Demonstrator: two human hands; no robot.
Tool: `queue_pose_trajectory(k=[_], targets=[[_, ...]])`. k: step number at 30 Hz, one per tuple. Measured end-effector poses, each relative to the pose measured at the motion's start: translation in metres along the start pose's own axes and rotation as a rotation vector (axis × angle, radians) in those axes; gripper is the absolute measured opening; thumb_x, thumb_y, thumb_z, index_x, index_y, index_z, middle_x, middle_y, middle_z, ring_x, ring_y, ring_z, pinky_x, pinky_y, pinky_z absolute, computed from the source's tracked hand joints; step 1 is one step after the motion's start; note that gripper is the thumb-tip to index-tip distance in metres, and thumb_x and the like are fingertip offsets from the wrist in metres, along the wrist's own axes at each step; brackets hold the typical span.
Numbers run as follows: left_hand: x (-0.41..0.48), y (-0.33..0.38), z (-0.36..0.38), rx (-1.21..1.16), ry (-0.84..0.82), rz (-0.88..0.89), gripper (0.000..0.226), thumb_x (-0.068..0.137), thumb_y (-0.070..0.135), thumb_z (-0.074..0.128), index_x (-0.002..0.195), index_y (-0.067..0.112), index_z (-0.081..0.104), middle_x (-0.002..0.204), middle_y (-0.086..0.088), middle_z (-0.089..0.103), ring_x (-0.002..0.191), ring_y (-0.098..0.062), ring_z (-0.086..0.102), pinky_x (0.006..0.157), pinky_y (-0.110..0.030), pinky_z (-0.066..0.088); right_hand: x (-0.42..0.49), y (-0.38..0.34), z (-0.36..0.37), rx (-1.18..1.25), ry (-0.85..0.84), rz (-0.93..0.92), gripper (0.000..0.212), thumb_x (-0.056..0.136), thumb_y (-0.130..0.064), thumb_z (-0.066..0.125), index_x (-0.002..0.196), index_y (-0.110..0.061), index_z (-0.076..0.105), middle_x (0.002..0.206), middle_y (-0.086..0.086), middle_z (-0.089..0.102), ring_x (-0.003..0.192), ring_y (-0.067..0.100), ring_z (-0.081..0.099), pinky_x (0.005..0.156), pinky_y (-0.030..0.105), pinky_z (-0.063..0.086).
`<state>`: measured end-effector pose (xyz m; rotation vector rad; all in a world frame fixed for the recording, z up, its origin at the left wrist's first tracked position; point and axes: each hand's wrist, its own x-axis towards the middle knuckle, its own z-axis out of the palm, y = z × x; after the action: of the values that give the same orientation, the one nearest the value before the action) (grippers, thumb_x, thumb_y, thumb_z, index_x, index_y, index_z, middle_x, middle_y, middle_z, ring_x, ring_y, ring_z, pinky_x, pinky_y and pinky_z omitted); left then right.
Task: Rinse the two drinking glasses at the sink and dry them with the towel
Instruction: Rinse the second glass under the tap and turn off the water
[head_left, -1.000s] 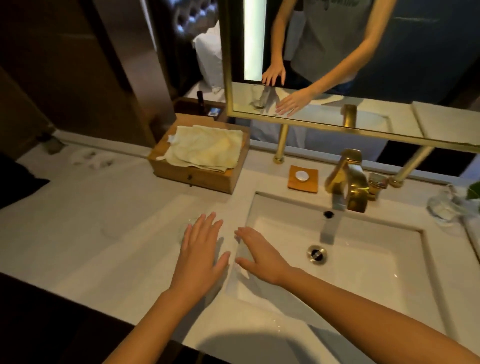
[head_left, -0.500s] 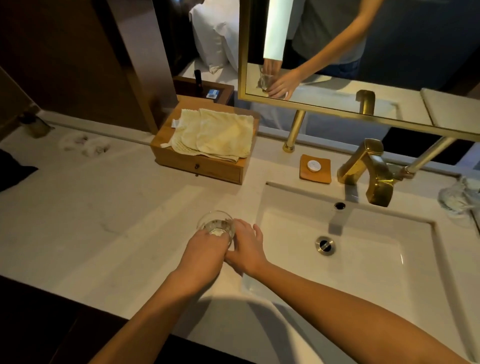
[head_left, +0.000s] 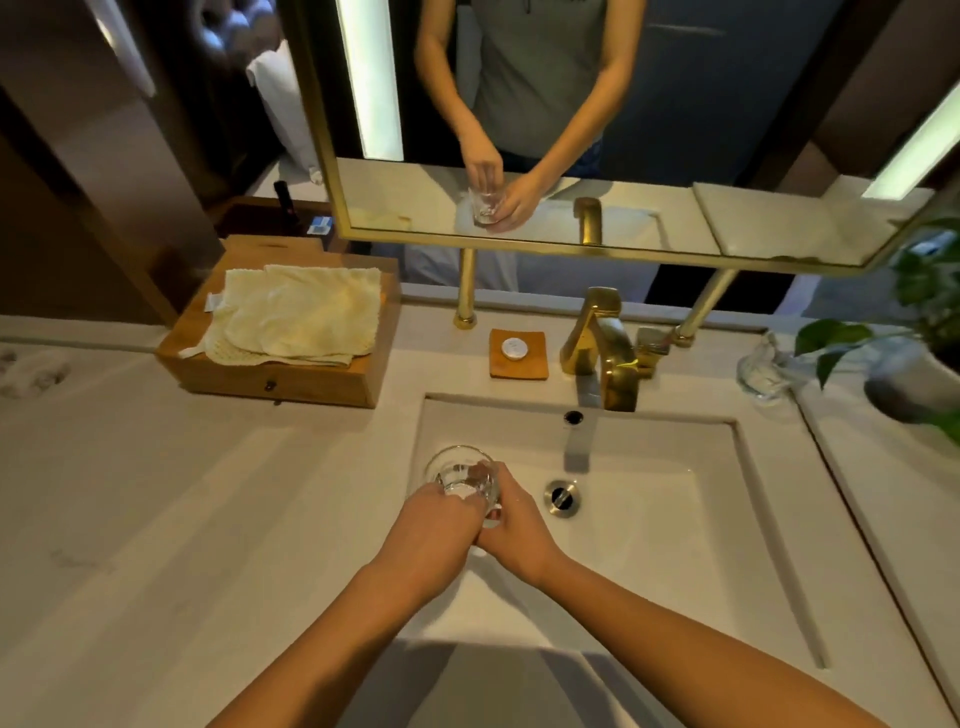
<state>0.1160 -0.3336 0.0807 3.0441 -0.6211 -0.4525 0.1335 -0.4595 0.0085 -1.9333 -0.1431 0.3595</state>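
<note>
Gripping one glass (head_left: 460, 474), left hand (head_left: 434, 530), right hand (head_left: 519, 540), fingers curled

A gold-framed mirror (head_left: 701, 104) is hung above the pale stone surface (head_left: 156, 493); a lit strip (head_left: 371, 78) is set within it, and dark wall panelling (head_left: 78, 182) is seen left of it.

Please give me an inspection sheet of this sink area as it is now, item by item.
Surface: pale stone counter with sunken sink.
Job's things: drinking glass held over the sink's left side; towel lying on wooden box; another clear glass item right of faucet, blurred.
Clutter: coaster with white disc; plant.
Grippers: left hand and right hand both grip the drinking glass.
Cables: nothing seen.
Surroundings: gold-framed mirror; no water stream visible.
</note>
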Motion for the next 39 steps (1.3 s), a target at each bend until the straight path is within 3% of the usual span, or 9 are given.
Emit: queue_pose_trajectory(k=[8, 14, 19, 23, 26, 29, 32, 36, 39], targets=[[0.066, 0.062, 0.006, -0.113, 0.061, 0.066, 0.030, 0.097, 0.021, 0.038, 0.122, 0.013, 0.052, 0.106, -0.011, 0.068, 0.091, -0.029, 0.064, 0.073, -0.036, 0.047, -0.017, 0.032, -0.078, 0.018, 0.124, 0.037, 0.045, 0.073, -0.025, 0.075, 0.111, -0.033, 0.052, 0.109, -0.005, 0.065, 0.099, 0.009, 0.064, 0.086, 0.032, 0.054], [0.103, 0.087, 0.010, -0.516, -0.010, -0.009, 0.024, 0.094, 0.031, 0.045, 0.108, 0.021, 0.061, 0.101, -0.002, 0.068, 0.088, -0.019, 0.063, 0.074, -0.031, 0.047, -0.022, 0.049, -0.123, -0.136, 0.111, 0.089, 0.052, 0.077, -0.035, 0.075, 0.122, -0.040, 0.049, 0.118, -0.008, 0.059, 0.103, 0.007, 0.059, 0.087, 0.029, 0.053], [0.126, 0.085, 0.017, -1.092, -0.087, -0.109, 0.019, 0.093, 0.017, 0.051, 0.095, 0.014, 0.069, 0.090, 0.001, 0.071, 0.085, -0.015, 0.067, 0.077, -0.025, 0.053, 0.011, 0.044, -0.183, -0.154, -0.140, 0.175, 0.049, 0.084, -0.029, 0.071, 0.130, -0.022, 0.057, 0.127, -0.001, 0.061, 0.106, 0.010, 0.060, 0.093, 0.031, 0.052], [0.137, 0.082, 0.013, -1.425, -0.079, -0.240, 0.018, 0.091, 0.015, 0.056, 0.094, 0.006, 0.071, 0.093, -0.008, 0.072, 0.087, -0.018, 0.068, 0.066, -0.013, 0.051, 0.067, 0.010, -0.230, -0.033, 0.354, 0.123, 0.039, 0.090, -0.014, 0.063, 0.128, -0.015, 0.057, 0.127, 0.000, 0.056, 0.103, 0.002, 0.051, 0.091, 0.022, 0.048], [0.147, 0.083, 0.010, -1.529, -0.095, -0.326, 0.020, 0.088, 0.025, 0.061, 0.092, 0.009, 0.072, 0.088, -0.004, 0.074, 0.078, -0.008, 0.068, 0.063, -0.011, 0.052, 0.135, -0.002, -0.241, -0.027, 0.435, 0.163, 0.043, 0.088, -0.020, 0.065, 0.128, -0.021, 0.052, 0.131, 0.000, 0.047, 0.107, 0.009, 0.048, 0.089, 0.021, 0.044], [0.158, 0.079, 0.015, -1.669, -0.101, -0.487, 0.023, 0.092, 0.025, 0.055, 0.094, 0.012, 0.073, 0.096, -0.011, 0.075, 0.090, -0.022, 0.071, 0.083, -0.029, 0.054, 0.178, 0.006, -0.218, -0.034, 0.441, 0.380, 0.019, 0.086, -0.020, 0.064, 0.097, -0.034, 0.065, 0.127, -0.001, 0.042, 0.121, 0.022, 0.040, 0.103, 0.042, 0.040], [0.162, 0.075, 0.019, -1.815, -0.096, -0.514, 0.028, 0.096, 0.024, 0.049, 0.102, 0.006, 0.069, 0.097, -0.014, 0.075, 0.093, -0.028, 0.071, 0.085, -0.034, 0.056, 0.178, 0.010, -0.200, -0.202, 0.642, 0.309, 0.030, 0.085, -0.005, 0.058, 0.067, -0.029, 0.058, 0.094, -0.016, 0.037, 0.121, 0.024, 0.041, 0.103, 0.047, 0.037], [0.161, 0.076, 0.020, -1.958, -0.128, -0.475, 0.027, 0.098, 0.018, 0.043, 0.103, 0.006, 0.067, 0.089, -0.010, 0.076, 0.082, -0.020, 0.073, 0.067, -0.022, 0.057, 0.171, 0.022, -0.208, -0.208, 0.637, 0.226, 0.038, 0.081, 0.002, 0.052, 0.059, -0.030, 0.053, 0.100, -0.010, 0.042, 0.105, 0.022, 0.050, 0.095, 0.044, 0.043], [0.161, 0.083, 0.013, -1.962, -0.169, -0.449, 0.020, 0.090, 0.017, 0.052, 0.096, 0.009, 0.070, 0.087, -0.008, 0.077, 0.085, -0.021, 0.073, 0.086, -0.032, 0.054, 0.166, 0.024, -0.213, -0.237, 0.566, 0.141, 0.039, 0.082, 0.001, 0.050, 0.060, -0.031, 0.055, 0.102, -0.008, 0.043, 0.106, 0.020, 0.048, 0.096, 0.048, 0.044]])
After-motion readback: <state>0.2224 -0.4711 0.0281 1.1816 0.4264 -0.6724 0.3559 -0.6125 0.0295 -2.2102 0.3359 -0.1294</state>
